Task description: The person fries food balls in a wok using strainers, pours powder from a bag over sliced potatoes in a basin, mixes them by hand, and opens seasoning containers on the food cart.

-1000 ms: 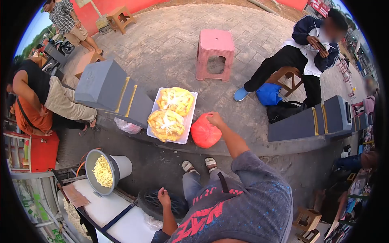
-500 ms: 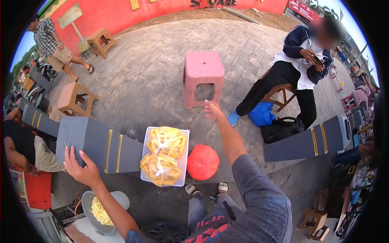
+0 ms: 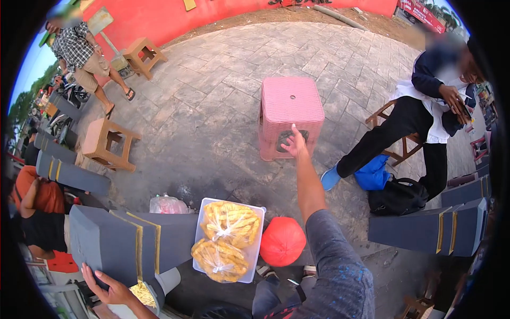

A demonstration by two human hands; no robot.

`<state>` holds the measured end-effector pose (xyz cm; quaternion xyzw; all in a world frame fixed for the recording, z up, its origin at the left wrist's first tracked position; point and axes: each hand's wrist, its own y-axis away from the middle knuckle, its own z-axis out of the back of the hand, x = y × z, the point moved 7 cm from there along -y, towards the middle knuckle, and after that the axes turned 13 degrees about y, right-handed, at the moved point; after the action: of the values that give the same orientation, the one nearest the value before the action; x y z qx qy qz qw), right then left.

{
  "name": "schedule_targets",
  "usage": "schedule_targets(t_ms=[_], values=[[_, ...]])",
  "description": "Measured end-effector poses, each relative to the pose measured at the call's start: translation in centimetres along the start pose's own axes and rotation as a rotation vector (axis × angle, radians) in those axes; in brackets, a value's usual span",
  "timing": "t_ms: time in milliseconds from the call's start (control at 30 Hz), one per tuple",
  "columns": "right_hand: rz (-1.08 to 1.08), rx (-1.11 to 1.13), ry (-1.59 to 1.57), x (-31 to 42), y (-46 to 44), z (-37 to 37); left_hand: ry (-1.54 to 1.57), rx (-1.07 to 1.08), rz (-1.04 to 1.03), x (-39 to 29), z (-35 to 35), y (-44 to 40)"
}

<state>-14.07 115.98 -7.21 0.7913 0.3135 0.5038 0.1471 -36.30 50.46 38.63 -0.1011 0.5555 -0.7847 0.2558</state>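
While my left hand [image 3: 112, 291] is splayed at the grey barrier [image 3: 101, 236], my right hand [image 3: 295, 144] is loosely spread, fingers part-curled, at the pink stool [image 3: 292, 101]; can't tell contact for either.

Grey paving [image 3: 212, 117] carried the things. Just past the right hand [image 3: 295, 144] stood a pink stool [image 3: 292, 101]. Back from that hand, at the paving's near edge, lay a white tray [image 3: 253, 258] and a red bag [image 3: 283, 241]. To its right rested a blue bag [image 3: 373, 173] beside a black bag [image 3: 398, 199]; well to its left stood a brown stool [image 3: 104, 139].
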Motion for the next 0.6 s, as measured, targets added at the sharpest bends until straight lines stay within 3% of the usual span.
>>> schedule_targets(t_ms=[133,167,267,300,400,500,600], values=[[0.081,-0.01,-0.091,0.4,-2.9,-0.7,-0.093,0.015,0.003,-0.7,-0.1,-0.2],[0.118,0.119,-0.122,0.2,-4.6,-0.7,-0.089,0.003,0.005,-0.5,0.0,-0.1],[0.116,0.039,-0.167,-0.3,-4.9,-0.1,-0.122,0.021,-0.016,-0.7,0.2,-0.2],[0.104,-0.087,-0.227,-0.4,-3.9,-0.2,-0.107,0.011,-0.001,-0.5,0.3,-0.2],[0.306,-0.155,-0.317,1.5,1.1,-1.7,-0.063,-0.01,0.023,-0.3,0.4,0.0],[0.694,-0.362,-0.447,3.4,0.4,0.1,-0.027,-0.023,0.006,-0.4,0.4,-0.1],[0.703,-0.338,-0.451,7.0,5.7,-1.6,-0.02,-0.052,-0.022,-0.8,0.4,-0.2]])
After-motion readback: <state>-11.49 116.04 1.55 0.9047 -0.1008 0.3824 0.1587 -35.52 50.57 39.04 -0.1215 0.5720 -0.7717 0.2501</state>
